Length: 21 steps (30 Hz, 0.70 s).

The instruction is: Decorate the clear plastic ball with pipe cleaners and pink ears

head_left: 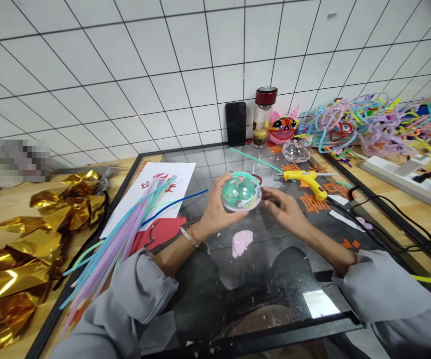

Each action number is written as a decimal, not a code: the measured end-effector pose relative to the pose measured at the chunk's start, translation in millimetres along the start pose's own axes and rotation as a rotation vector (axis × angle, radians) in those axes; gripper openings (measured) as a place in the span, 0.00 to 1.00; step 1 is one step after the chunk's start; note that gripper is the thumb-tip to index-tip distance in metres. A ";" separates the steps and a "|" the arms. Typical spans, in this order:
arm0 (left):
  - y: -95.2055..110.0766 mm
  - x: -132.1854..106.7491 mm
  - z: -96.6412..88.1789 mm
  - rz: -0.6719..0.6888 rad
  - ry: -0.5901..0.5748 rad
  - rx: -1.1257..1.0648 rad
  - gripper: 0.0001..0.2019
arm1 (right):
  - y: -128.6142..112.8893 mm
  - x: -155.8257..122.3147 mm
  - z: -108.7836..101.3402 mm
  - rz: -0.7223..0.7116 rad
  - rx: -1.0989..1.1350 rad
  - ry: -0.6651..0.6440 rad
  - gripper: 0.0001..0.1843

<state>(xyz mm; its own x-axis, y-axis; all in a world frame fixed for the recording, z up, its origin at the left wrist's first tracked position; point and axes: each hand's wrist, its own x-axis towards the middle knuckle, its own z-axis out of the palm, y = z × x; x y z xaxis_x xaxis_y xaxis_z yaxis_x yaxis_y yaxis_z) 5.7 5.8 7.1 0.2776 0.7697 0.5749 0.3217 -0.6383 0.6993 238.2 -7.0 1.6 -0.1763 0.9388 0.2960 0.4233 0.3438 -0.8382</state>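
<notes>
— Left side first?
— Far out at nine o'clock, crumpled gold foil [32, 249] on a wooden tabletop [13, 204]. Closer in, a long bundle of pastel pipe cleaners [125, 224] lying across a white sheet [178, 174] with red paper cut-outs [159, 232].

— And the hands?
— Dead centre, above a dark glass panel [260, 269]. Left hand [215, 214] wrapped firmly round a clear plastic ball [241, 192], gripping from its nine o'clock side, with a teal pipe cleaner [243, 174] looped over the top. Right hand [285, 209] at the ball's three o'clock, fingers loosely curled, holding nothing, tips right at the rim. Contact impossible to tell. Small pink piece [242, 243] at six o'clock on the glass.

— Handling tips?
— Probably best to keep the ball cupped steady, press the loop with fingertips only, and stay clear of the nozzle of the yellow glue gun [307, 180] just beyond at two o'clock.

— Any writing?
— Orange characters [311, 202] on the glass, partly covered, not legible. No brand readable on the smartphone [235, 123] or red-lidded bottle [263, 117] at twelve o'clock. Far right, a tangle of coloured pipe cleaners [368, 122] and a white power strip [406, 174].
</notes>
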 end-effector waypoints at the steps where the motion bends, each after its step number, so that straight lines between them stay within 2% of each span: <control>1: 0.6 0.3 -0.4 -0.047 0.033 -0.027 0.45 | 1.3 2.3 -1.4 -0.021 -0.067 0.029 0.23; 4: -1.0 2.4 -1.2 -0.134 0.171 -0.099 0.45 | 2.6 12.1 -3.9 -0.131 -0.322 0.044 0.23; 7: -4.9 4.7 -1.0 -0.145 0.291 -0.139 0.45 | 0.2 22.6 0.8 -0.191 -0.570 -0.038 0.24; 11: -7.4 6.1 -0.4 -0.150 0.334 -0.179 0.46 | -0.9 33.5 13.0 -0.212 -0.786 -0.125 0.22; 15: -6.4 6.4 0.0 -0.153 0.321 -0.188 0.48 | 4.2 36.9 14.8 -0.261 -0.662 -0.169 0.20; 18: -6.4 6.3 0.6 -0.156 0.298 -0.198 0.49 | 5.3 29.7 9.7 -0.319 -0.517 -0.241 0.20; 21: -7.8 6.2 1.7 -0.146 0.258 -0.220 0.49 | 0.4 19.1 5.6 -0.335 -0.466 -0.293 0.20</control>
<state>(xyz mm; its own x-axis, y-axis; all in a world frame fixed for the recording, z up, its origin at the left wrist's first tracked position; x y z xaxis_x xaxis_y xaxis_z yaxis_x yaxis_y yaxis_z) 6.4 15.5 4.5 -0.0031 0.8472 0.5313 0.1312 -0.5263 0.8401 230.0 10.9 4.3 -0.5737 0.7564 0.3143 0.6330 0.6529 -0.4161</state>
